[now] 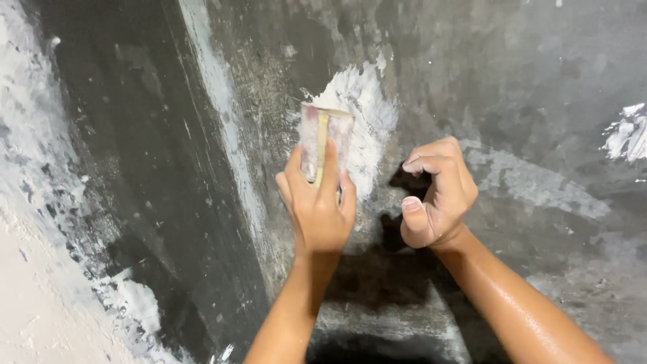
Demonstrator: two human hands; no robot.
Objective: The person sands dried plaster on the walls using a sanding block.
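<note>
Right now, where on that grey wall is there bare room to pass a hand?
The dark grey concrete wall is bare right of the white plaster patch, up to the small white smear. It is crowded in the middle: the left hand presses a flat plaster-smeared scraper there, beside the curled right hand.

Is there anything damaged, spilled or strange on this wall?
Nothing is broken. The grey wall has uneven white putty: a fresh patch under the scraper in the left hand, and stray smears at far right.
</note>
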